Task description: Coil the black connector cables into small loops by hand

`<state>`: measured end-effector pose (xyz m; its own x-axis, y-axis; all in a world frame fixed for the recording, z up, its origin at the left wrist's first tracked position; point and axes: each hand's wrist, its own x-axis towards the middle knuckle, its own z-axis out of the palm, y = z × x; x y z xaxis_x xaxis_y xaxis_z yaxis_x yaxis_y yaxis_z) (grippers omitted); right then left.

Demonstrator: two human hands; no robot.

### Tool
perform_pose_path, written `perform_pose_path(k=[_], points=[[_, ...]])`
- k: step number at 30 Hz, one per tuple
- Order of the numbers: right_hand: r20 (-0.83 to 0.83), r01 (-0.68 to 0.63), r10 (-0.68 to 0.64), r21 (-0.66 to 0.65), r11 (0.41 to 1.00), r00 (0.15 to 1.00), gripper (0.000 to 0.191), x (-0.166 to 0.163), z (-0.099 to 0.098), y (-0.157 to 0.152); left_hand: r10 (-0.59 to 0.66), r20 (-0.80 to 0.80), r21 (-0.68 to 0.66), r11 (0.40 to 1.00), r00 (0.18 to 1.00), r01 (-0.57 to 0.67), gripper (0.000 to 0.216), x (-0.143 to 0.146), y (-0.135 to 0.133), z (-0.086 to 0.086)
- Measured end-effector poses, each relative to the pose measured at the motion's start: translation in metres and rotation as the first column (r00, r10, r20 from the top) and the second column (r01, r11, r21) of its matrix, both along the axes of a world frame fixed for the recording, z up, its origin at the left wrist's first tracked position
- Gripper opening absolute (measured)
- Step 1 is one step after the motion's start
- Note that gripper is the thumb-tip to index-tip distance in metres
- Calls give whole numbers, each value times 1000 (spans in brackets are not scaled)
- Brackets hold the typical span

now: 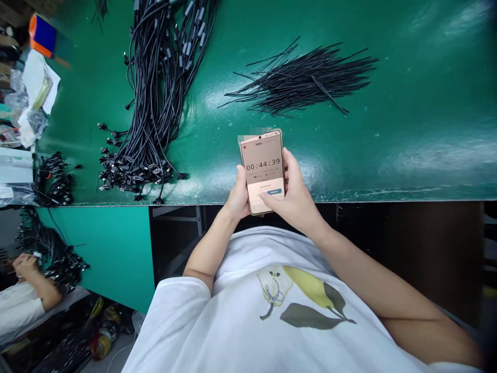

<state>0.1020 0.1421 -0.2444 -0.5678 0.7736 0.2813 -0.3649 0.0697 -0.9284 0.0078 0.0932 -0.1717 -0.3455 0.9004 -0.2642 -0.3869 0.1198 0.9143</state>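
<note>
Biggest thing here is the green bench top (388, 129), glossy and a bit scuffed, with its near edge running straight across the middle of the view. Up at 11 o'clock from the hands there's a fat bundle of black cables (155, 88), rubbery-looking, with the connector ends fanned out toward the bench edge. At about 1 o'clock sits a loose heap of thin black ties (306, 77), stiff and straight, all pointing roughly left-right. Well apart from both hands, each of them.

Then the phone (264, 171), a flat slab with a pale pinkish screen showing a timer at 00:44:39. Its long axis runs 12 to 6, top end over the bench, bottom end hanging just past the edge toward the body.

The left hand (237, 196) is wrapped around the phone's left side and lower back, fingers closed on it, so that's the hand carrying it. The right hand (297, 194) comes in from 4 o'clock, cupping the right edge, with its thumb lying across the lower screen by a small blue button. Both are touching it; the right thumb is the nearest to the screen.

Way off at 8 o'clock, a co-worker's hand (24, 264) is next to another cable pile.
</note>
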Motion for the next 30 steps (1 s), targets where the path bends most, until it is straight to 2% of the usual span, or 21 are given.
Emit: perform_pose_path(k=[3, 6, 11, 16, 22, 30], points=[[-4, 2, -2, 2, 1000, 1000, 110, 0, 0, 1, -2, 5, 3, 1000, 1000, 2, 81, -1, 0, -1], [-22, -57, 57, -9, 998, 998, 110, 3, -1, 4, -4, 10, -7, 1000, 1000, 4, 82, -2, 0, -1], [-93, -126, 130, 45, 991, 987, 110, 6, -2, 9, 38, 24, -57, 998, 999, -37, 85, -1, 1, 2], [-93, -113, 115, 26, 993, 989, 111, 7, -1, 9, 33, 5, -55, 998, 999, -32, 85, -1, 2, 3], [-30, -109, 109, -9, 994, 994, 112, 6, 0, 7, 88, -11, -29, 996, 996, -89, 82, 0, 1, 3], [-13, -97, 96, -7, 995, 995, 110, 6, 2, 4, 68, -22, -19, 998, 997, -68, 83, 1, 1, 4]])
